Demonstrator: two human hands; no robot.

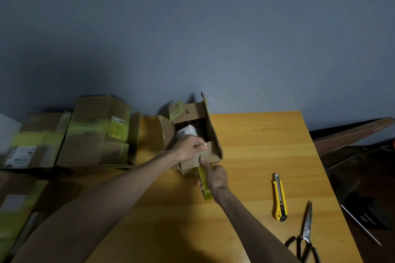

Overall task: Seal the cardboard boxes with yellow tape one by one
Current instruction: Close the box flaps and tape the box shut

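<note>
While its flaps stand open, a brown cardboard box (211, 151) is being taped at the far side of a smooth, honey-coloured wooden counter (256, 156).

The near flap is gripped by the curled fingers of the left hand (190, 148); a roll of glossy yellow tape (205, 188) is clasped in the right hand (217, 179), whose straight forefinger presses the tape end onto the box front. A good seal is judged to need the creased flaps folded flat first, then the strip drawn taut over the seam and rubbed down. A small white carton (188, 131) is seen inside. A yellow utility knife (279, 197) and steel scissors (306, 235) lie at the right.
</note>
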